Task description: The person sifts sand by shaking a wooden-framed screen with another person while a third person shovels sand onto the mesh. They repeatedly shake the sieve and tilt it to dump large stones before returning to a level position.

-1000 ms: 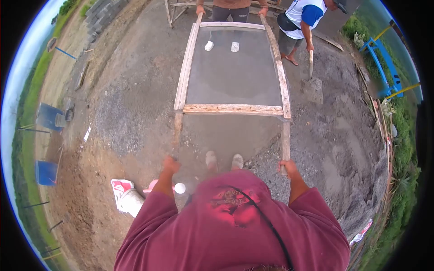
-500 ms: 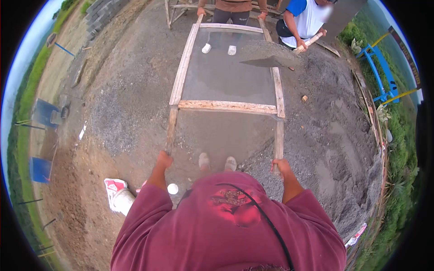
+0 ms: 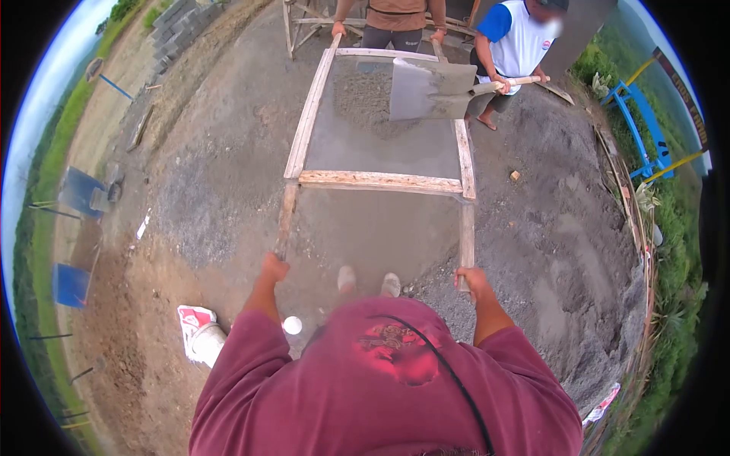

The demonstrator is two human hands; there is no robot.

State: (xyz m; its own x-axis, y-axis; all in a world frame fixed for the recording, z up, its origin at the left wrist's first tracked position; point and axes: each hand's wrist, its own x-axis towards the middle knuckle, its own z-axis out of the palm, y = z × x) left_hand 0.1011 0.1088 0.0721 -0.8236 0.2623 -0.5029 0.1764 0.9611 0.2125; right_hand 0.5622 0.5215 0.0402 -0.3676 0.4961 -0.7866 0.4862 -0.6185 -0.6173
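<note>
A wooden-framed sieve screen (image 3: pixel 384 179) stretches out in front of me, with fine mesh inside its frame. My left hand (image 3: pixel 275 267) is closed round the end of its left handle, and my right hand (image 3: pixel 473 280) grips the right one. At the far end, a person in a brown top (image 3: pixel 395 24) holds the other two handles. Sand (image 3: pixel 363 99) lies in a heap on the far part of the mesh. Over it, a shovel (image 3: pixel 432 90) is tipped by a second person (image 3: pixel 508 42) at the right, both hands on its shaft.
A sand pile (image 3: pixel 563 258) spreads along the right, with a small block (image 3: pixel 515 175) on the ground. At my left lie a white-and-red sack (image 3: pixel 196 318) and a white round object (image 3: pixel 292 325). Blue containers (image 3: pixel 70 285) stand farther left; grey blocks (image 3: pixel 179 30) are stacked behind.
The shovel, loaded with sand before, has been turned over, and its sand now lies on the mesh. My hands keep their hold on the handles.
</note>
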